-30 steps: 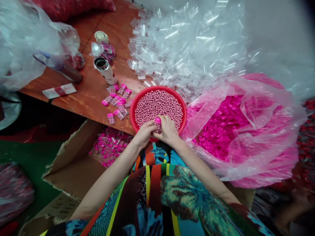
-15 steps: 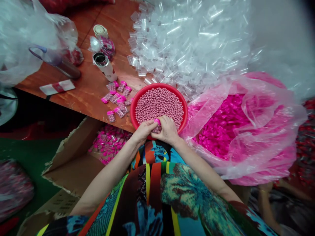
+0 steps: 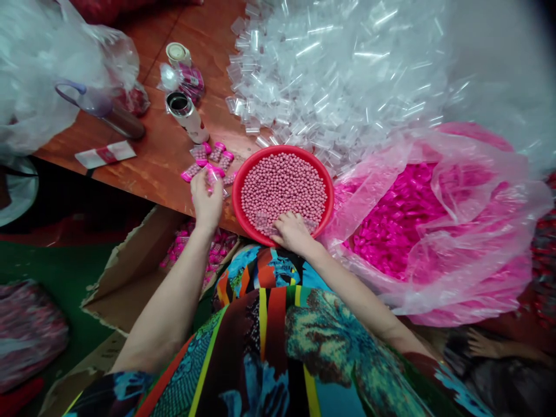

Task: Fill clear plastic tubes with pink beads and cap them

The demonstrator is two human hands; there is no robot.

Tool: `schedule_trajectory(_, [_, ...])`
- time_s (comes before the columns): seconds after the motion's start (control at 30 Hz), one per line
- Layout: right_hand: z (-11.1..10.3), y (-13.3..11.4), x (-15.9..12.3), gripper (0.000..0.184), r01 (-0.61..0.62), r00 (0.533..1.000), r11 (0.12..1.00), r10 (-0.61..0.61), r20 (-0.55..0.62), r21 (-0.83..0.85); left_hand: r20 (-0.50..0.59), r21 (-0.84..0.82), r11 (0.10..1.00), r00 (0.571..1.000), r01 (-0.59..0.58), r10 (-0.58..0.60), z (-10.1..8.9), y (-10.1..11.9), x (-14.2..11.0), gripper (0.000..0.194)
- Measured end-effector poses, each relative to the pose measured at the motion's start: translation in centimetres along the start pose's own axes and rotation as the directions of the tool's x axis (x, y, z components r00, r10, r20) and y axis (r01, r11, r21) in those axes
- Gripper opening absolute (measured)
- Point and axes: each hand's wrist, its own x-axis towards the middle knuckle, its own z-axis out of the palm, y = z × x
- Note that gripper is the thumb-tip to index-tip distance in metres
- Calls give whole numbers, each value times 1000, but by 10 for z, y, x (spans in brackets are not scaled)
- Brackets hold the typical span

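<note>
My left hand is over a cluster of small clear containers with pink caps and pink beads inside, on the table left of the bowl. Its thumb and fingers curve around one pink-capped container, partly hidden by the hand. My right hand rests at the near side of a red bowl full of pink beads. Its fingers are apart and lie over the beads. Clear plastic pieces lie among the beads on either side of that hand.
Clear plastic containers are heaped behind the bowl. At right, a pink plastic bag holds bright pink caps. A cardboard box of filled containers sits below the table edge. An open flask stands at left. Another person's hand shows lower right.
My hands have parted. The left moved left from the bowl to the cluster on the table. The right stays at the bowl's near side, now over the beads. The pink-capped container has left the bowl.
</note>
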Motion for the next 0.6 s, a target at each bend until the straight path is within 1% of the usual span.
schedule_trajectory(0.03, [2,-1,2,26,-18,1000,1000,18,-9,13,49,87,995,998,-52,48,3,6,-10,16])
schedule_trajectory(0.07, [4,0,3,25,-40,999,999,41,-23,33,135,165,981,987,-104,82,6,11,-22,12])
schedule_trajectory(0.1, [6,2,4,24,-64,997,997,66,-40,49,248,237,959,964,-155,95,10,17,-35,12])
schedule_trajectory(0.13, [7,3,5,24,-84,995,995,87,-56,55,366,309,928,927,-209,87,15,21,-48,15])
schedule_trajectory(0.17, [8,5,5,24,-97,993,994,100,-67,51,451,376,889,890,-262,71,21,25,-61,19])
schedule_trajectory(0.23, [7,7,4,27,-102,992,994,104,-76,27,535,473,813,844,-340,42,31,28,-80,24])
schedule_trajectory(0.3, [4,7,2,31,-109,991,994,109,-76,4,573,550,745,819,-377,-8,38,30,-88,24])
schedule_trajectory(0.37, [1,6,-1,34,-122,990,992,120,-68,-19,613,614,670,787,-418,-71,43,33,-87,27])
schedule_trajectory(0.43, [-1,4,-2,34,-121,992,991,119,-48,-51,644,653,588,759,-478,-99,47,36,-77,32])
schedule_trajectory(0.53, [-2,1,1,32,-101,995,991,100,-16,-88,687,649,497,724,-576,-56,56,40,-57,36])
schedule_trajectory(0.6, [0,0,3,32,-97,995,991,97,-10,-88,734,611,472,679,-635,-36,67,41,-45,38])
